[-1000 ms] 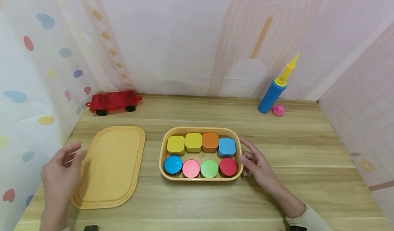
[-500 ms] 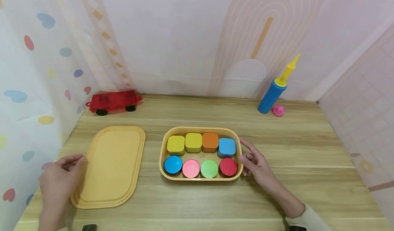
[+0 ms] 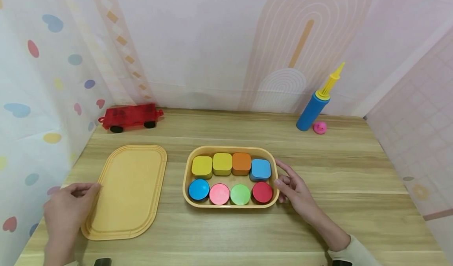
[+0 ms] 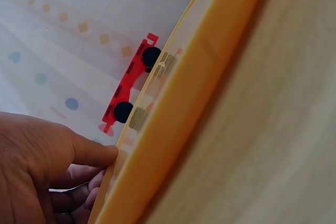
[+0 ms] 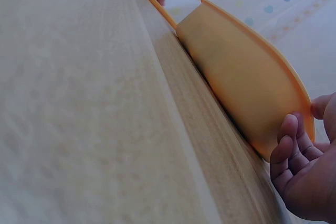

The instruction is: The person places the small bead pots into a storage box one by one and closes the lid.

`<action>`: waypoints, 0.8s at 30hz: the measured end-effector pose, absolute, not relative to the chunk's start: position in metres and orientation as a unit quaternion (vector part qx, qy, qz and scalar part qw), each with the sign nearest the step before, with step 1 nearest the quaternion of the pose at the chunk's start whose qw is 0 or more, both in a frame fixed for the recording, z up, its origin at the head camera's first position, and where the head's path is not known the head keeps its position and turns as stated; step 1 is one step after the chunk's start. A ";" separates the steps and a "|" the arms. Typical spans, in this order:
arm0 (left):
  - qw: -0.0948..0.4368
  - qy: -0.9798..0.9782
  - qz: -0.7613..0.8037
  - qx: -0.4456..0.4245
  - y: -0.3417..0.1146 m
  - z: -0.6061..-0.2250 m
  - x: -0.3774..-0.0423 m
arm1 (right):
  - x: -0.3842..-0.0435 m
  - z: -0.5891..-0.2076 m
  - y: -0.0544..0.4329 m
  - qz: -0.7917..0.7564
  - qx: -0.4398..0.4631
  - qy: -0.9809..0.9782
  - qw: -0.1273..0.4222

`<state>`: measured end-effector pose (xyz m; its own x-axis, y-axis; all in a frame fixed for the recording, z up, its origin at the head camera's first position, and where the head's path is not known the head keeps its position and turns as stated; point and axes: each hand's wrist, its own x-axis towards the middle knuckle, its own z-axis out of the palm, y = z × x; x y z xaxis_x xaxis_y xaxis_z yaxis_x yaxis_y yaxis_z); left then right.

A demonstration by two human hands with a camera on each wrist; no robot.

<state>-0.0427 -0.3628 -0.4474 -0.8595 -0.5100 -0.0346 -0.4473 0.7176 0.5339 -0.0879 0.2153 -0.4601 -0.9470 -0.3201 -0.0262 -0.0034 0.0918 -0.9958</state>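
Note:
My left hand (image 3: 69,211) pinches the left edge of a flat yellow lid (image 3: 129,191) with a ridged rim. Its thumb and index finger meet at that edge in the left wrist view, where the lid (image 4: 178,129) appears edge-on. Right of the lid sits an orange-yellow box (image 3: 230,148) with rounded ends. Inside are a back row of square-topped pieces, among them an orange piece (image 3: 241,163), and a front row of round-topped ones, among them a green piece (image 3: 240,194). My right hand (image 3: 297,191) holds the box's right end, thumb at the rim, other fingers against the outer wall.
A red toy wagon (image 3: 129,117) with black wheels stands at the back left. At the back right, a blue pump (image 3: 311,112) with a yellow nozzle leans beside a small pink toy (image 3: 320,127). Patterned curtains (image 3: 212,41) border the wooden table (image 3: 347,159).
My left hand has come down from above the lid's left side and now pinches its edge. My right hand, the box and its pieces have stayed in place.

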 end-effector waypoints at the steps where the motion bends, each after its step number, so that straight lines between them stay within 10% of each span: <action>1: 0.058 -0.927 -0.268 0.256 -0.363 -0.448 -0.043 | -0.088 -0.460 0.215 -0.665 -0.110 0.729 0.119; 24: 0.013 -0.910 -0.306 0.279 -0.356 -0.435 -0.042 | -0.089 -0.462 0.216 -0.656 -0.095 0.738 0.124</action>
<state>-0.0422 -0.3557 -0.4353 -0.8444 -0.5151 -0.1471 -0.4992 0.6571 0.5648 -0.0886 0.2161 -0.4617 -0.9509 -0.3039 -0.0581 0.0220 0.1209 -0.9924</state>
